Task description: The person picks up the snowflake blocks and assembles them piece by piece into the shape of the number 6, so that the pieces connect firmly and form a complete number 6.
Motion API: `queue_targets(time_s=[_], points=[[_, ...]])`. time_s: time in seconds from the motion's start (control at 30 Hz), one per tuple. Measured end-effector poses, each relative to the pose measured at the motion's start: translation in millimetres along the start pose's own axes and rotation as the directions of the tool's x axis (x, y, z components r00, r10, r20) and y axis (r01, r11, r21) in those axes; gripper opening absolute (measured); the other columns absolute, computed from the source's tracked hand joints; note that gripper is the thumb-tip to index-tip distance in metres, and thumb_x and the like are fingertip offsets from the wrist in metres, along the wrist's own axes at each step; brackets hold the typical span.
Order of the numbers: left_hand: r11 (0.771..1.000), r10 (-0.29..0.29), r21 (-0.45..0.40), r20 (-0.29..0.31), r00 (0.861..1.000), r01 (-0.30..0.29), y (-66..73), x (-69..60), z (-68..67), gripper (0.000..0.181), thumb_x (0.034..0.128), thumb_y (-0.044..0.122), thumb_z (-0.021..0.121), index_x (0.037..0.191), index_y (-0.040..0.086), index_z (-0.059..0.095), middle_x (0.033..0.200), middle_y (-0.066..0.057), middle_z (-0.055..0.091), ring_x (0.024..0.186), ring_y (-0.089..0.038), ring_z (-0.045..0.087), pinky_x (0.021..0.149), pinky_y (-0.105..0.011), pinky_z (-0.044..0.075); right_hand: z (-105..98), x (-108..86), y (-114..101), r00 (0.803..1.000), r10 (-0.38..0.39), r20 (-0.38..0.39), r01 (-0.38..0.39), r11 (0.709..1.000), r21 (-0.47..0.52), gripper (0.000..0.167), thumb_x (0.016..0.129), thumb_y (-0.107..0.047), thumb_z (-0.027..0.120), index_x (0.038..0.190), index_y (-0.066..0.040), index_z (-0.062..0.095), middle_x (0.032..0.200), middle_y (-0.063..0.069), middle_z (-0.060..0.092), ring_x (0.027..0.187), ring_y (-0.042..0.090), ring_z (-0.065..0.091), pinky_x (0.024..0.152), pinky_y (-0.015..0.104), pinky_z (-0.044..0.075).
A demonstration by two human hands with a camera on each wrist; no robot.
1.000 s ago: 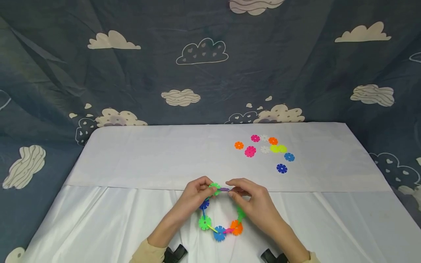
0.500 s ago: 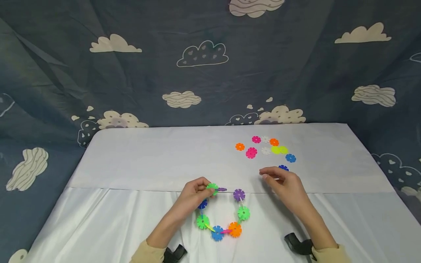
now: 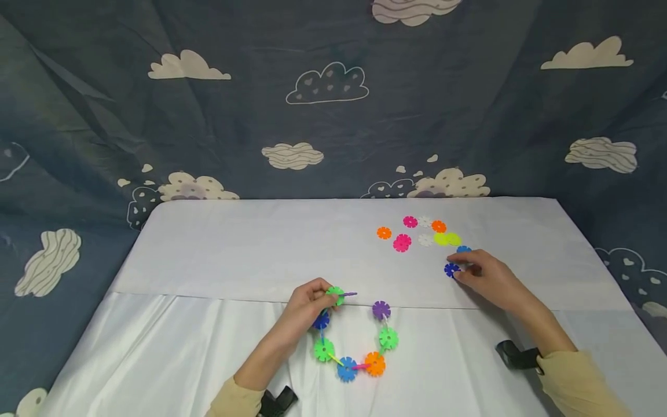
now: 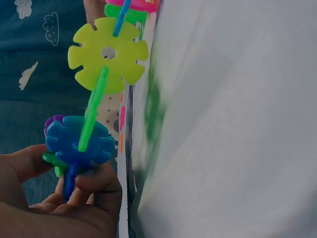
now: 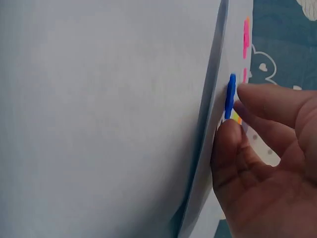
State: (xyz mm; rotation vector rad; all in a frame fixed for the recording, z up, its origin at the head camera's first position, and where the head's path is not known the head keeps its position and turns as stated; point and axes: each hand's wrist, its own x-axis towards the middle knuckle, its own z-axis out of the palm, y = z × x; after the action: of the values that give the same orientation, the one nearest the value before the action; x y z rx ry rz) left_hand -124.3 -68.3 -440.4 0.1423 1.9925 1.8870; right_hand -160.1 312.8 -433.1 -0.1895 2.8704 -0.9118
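My left hand (image 3: 308,304) pinches a green notched disc (image 3: 336,295) at the upper left end of a curved chain of interlocking plastic discs. A purple disc (image 3: 348,295) juts edge-on from it. Purple, green, orange, blue and dark blue discs make up the rest of the chain, with a purple disc (image 3: 381,310) at the other end. In the left wrist view, blue discs (image 4: 79,139) and a yellow disc (image 4: 108,55) stand close by. My right hand (image 3: 490,278) reaches over a loose dark blue disc (image 3: 451,270), thumb and finger spread at its edges; firm contact cannot be told.
Loose discs lie farther back on the white table (image 3: 250,249): an orange disc (image 3: 384,233), a pink disc (image 3: 402,243), yellow discs (image 3: 447,239), white discs and a blue disc (image 3: 464,249) partly behind the right hand. A cloud-patterned cloth (image 3: 333,127) hangs behind.
My right hand has left the chain and moved right and back to the dark blue disc. The left hand keeps its hold, and the jutting purple disc has tilted slightly.
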Motion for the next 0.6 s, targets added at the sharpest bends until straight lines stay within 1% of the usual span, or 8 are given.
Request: queue_targets(time_s=[0.1, 0.2, 0.3, 0.43, 0.53, 0.6], points=[[1.000, -0.020, -0.011, -0.022, 1.000, 0.020, -0.1, 1.1, -0.1, 0.015, 0.0957, 0.018, 0.061, 0.097, 0.003, 0.061, 0.083, -0.012, 0.067, 0.072, -0.017, 0.054, 0.074, -0.031, 0.042, -2, 4.1, 7, 0.999, -0.047, 0.023, 0.047, 0.999, -0.012, 0.036, 0.089, -0.007, 0.072, 0.124, -0.002, 0.065, 0.101, 0.012, 0.057, 0.085, 0.024, 0.050, 0.071, 0.030, 0.048], [0.999, -0.038, -0.022, -0.028, 0.999, 0.037, 0.1, 1.6, -0.1, 0.016, 0.0960, 0.019, 0.061, 0.097, 0.003, 0.061, 0.084, -0.011, 0.067, 0.072, -0.017, 0.055, 0.074, -0.031, 0.042, -3, 5.7, 10, 0.998, -0.059, 0.026, 0.059, 0.998, -0.009, 0.035, 0.086, -0.005, 0.074, 0.121, -0.001, 0.066, 0.098, 0.010, 0.056, 0.083, 0.023, 0.049, 0.066, 0.026, 0.045], [0.999, -0.042, -0.026, -0.028, 0.999, 0.041, 0.1, 1.5, -0.2, 0.017, 0.0964, 0.019, 0.061, 0.098, 0.003, 0.061, 0.083, -0.010, 0.067, 0.072, -0.017, 0.054, 0.075, -0.032, 0.041, -2, 5.0, 8, 0.999, -0.043, 0.022, 0.043, 0.999, 0.002, 0.033, 0.086, -0.004, 0.074, 0.118, -0.001, 0.064, 0.096, 0.009, 0.056, 0.082, 0.023, 0.049, 0.065, 0.025, 0.045], [0.999, -0.042, -0.028, -0.031, 0.999, 0.041, -1.4, 2.2, -0.3, 0.018, 0.0970, 0.020, 0.060, 0.098, 0.002, 0.061, 0.083, -0.009, 0.067, 0.070, -0.017, 0.053, 0.074, -0.032, 0.041, -1, 2.1, 2, 1.000, -0.004, 0.006, 0.004, 1.000, -0.010, 0.031, 0.087, -0.005, 0.074, 0.115, -0.005, 0.061, 0.090, 0.007, 0.055, 0.083, 0.024, 0.050, 0.066, 0.026, 0.046], [0.999, -0.045, -0.028, -0.038, 0.998, 0.044, -2.1, 3.0, -0.5, 0.018, 0.0965, 0.020, 0.061, 0.098, 0.002, 0.061, 0.082, -0.009, 0.066, 0.070, -0.016, 0.053, 0.073, -0.032, 0.041, 1, -0.6, -1, 0.999, 0.032, -0.013, -0.032, 0.999, -0.032, 0.029, 0.088, -0.006, 0.073, 0.115, -0.008, 0.061, 0.087, 0.007, 0.055, 0.083, 0.025, 0.050, 0.067, 0.030, 0.047], [0.999, -0.043, -0.026, -0.038, 0.998, 0.042, -2.3, 3.6, -0.9, 0.017, 0.0962, 0.020, 0.061, 0.098, 0.002, 0.061, 0.082, -0.010, 0.066, 0.070, -0.016, 0.053, 0.073, -0.032, 0.041, 3, -3.1, -4, 0.998, 0.044, -0.036, -0.045, 0.998, -0.035, 0.027, 0.089, -0.006, 0.071, 0.114, -0.009, 0.062, 0.090, 0.009, 0.058, 0.083, 0.026, 0.052, 0.069, 0.033, 0.049]])
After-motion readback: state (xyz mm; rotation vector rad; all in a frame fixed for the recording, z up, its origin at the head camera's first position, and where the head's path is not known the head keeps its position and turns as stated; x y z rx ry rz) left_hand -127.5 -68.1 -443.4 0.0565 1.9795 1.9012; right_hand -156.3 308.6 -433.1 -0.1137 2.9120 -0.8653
